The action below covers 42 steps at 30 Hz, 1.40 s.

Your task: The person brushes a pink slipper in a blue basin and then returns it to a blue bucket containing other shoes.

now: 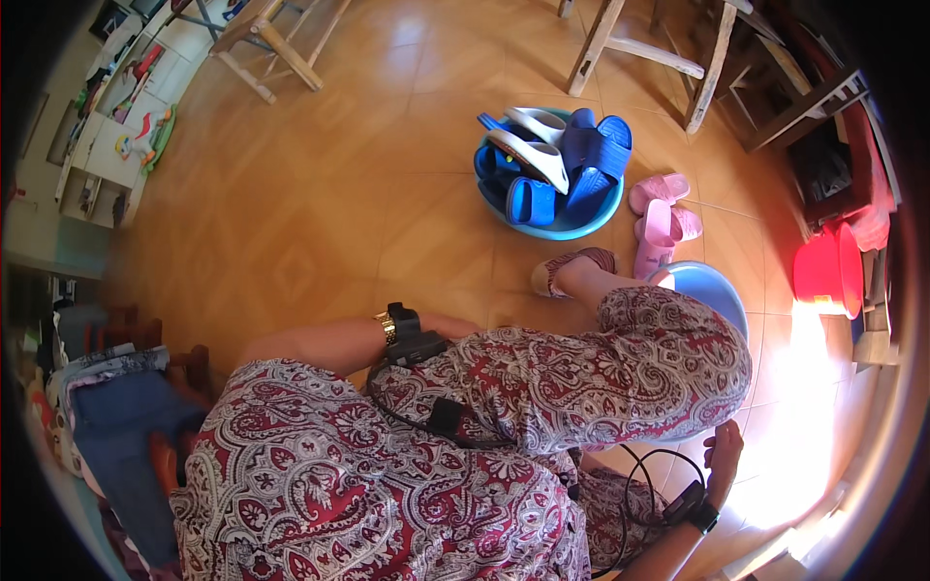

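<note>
My left hand (452,325) rests beside my patterned trouser leg, its fingers hidden behind the cloth. Near the lower right, my right hand (724,459) hangs beside my knee with curled fingers, and nothing shows in it. A light-blue plastic basin (567,234) stands on the floor before me, heaped with blue slippers (609,149) and pale slip-on shoes (541,156). Pink slippers (657,225) lie to the right of it, partly overlapping. My knee covers much of a second blue basin (708,287), so its contents cannot be seen.
A red bucket (828,272) stands at the right. Wooden stool legs (596,51) rise at the top right, and a bamboo chair (269,43) is at the top left. Folded clothes (131,407) hang at the left. Black cables (639,472) run along my body.
</note>
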Each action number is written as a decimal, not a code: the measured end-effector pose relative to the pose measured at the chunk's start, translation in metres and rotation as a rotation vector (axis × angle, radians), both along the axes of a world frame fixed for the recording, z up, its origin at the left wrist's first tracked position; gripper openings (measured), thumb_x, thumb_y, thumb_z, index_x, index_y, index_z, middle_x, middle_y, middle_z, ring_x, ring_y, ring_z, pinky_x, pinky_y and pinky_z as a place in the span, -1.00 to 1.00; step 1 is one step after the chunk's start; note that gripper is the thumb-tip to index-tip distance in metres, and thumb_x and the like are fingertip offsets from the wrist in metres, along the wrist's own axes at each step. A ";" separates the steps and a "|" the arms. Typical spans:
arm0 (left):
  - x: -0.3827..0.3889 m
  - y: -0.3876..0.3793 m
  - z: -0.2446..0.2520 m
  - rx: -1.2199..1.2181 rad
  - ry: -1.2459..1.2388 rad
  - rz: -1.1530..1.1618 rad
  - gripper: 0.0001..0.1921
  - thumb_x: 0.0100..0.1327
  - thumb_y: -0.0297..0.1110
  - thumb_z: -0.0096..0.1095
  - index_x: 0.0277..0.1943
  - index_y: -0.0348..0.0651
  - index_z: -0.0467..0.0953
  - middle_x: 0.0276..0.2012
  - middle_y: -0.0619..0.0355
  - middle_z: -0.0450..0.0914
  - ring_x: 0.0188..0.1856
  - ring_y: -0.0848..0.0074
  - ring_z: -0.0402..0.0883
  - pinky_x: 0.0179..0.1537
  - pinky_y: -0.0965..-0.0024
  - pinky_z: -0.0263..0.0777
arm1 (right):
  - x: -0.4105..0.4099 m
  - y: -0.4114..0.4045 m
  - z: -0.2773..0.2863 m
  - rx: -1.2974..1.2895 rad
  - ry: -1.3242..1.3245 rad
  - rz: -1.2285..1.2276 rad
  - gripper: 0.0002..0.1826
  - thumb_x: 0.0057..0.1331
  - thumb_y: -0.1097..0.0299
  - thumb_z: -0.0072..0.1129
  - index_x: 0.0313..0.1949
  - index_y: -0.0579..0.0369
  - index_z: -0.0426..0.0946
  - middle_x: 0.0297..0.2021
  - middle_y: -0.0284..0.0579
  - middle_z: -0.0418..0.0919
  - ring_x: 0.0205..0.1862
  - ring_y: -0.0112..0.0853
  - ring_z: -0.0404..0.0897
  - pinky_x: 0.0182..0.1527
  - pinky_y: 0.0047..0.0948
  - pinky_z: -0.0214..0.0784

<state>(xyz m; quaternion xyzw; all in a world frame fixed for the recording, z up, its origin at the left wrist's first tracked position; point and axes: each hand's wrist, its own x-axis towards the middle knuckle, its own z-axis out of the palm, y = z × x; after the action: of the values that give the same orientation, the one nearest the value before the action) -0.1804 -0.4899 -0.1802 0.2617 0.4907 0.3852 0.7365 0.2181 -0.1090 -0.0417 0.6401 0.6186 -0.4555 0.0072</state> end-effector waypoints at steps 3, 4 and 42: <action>-0.005 0.012 0.056 -0.197 0.082 0.109 -0.51 0.34 0.00 -0.01 -0.04 -0.33 0.54 -0.18 0.16 0.61 -0.18 0.61 0.50 -0.13 0.43 0.40 | 0.000 -0.002 -0.008 -0.059 0.012 0.002 -0.75 0.30 0.28 -0.16 -0.21 0.15 0.43 -0.67 -0.28 0.36 -0.82 -0.66 0.18 -0.82 -0.63 -0.06; -0.012 0.012 0.069 -0.257 0.255 0.090 -0.51 0.33 0.02 0.01 -0.09 -0.32 0.58 -0.23 0.18 0.62 -0.20 0.62 0.51 -0.15 0.45 0.41 | 0.002 -0.002 -0.012 -0.075 0.028 -0.009 -0.76 0.30 0.28 -0.15 -0.21 0.16 0.43 -0.68 -0.29 0.36 -0.82 -0.66 0.18 -0.82 -0.63 -0.07; -0.012 -0.001 0.039 -0.040 0.687 -0.038 -0.68 0.17 -0.16 0.22 -0.13 -0.23 0.56 -0.45 0.19 0.58 -0.40 0.56 0.49 -0.34 0.45 0.36 | 0.018 0.009 -0.015 -0.081 0.021 -0.056 -0.84 0.20 0.41 -0.13 -0.33 0.20 0.42 -0.73 -0.28 0.37 -0.81 -0.61 0.24 -0.80 -0.59 -0.07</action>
<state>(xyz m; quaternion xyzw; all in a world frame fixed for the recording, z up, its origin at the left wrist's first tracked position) -0.1929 -0.4912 -0.1412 0.3706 0.7124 0.2513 0.5403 0.2359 -0.1001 -0.0566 0.6517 0.5813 -0.4870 0.0140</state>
